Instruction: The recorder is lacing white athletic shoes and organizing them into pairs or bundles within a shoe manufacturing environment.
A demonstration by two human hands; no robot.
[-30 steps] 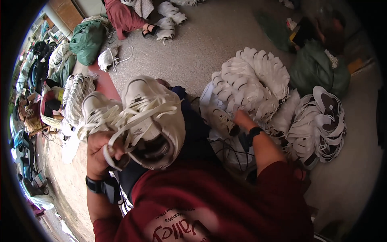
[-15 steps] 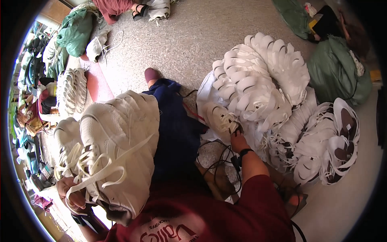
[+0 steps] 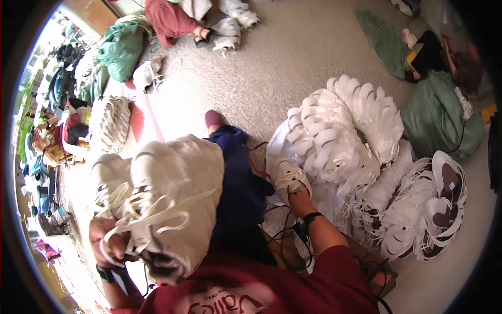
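Note:
Close in front of me on the left is a stack of cream lace-up shoe uppers (image 3: 180, 172), nested one into another, with loose laces hanging over them. My left hand (image 3: 107, 240) is closed on the stack at its near left side, fingers curled by the laces. My right hand (image 3: 299, 201) reaches forward and grips a single white shoe upper (image 3: 289, 177) at its ankle opening; its fingertips are hidden inside. That upper lies at the near left edge of a large fanned pile of white shoe uppers (image 3: 334, 123), partly over white sheeting (image 3: 278, 144).
Nearer on the right lie more uppers with dark linings (image 3: 444, 193). Green sacks stand at far right (image 3: 439, 115) and far left (image 3: 120, 49). Black cables (image 3: 285, 230) run beside my right forearm. Another person's sandalled foot (image 3: 205, 36) is at the far side. Another row of uppers (image 3: 110, 123) stands left.
The whole view has shifted, so things sit lower and more to the right. My right hand has gone further into the single upper's opening. My left hand still holds the stack.

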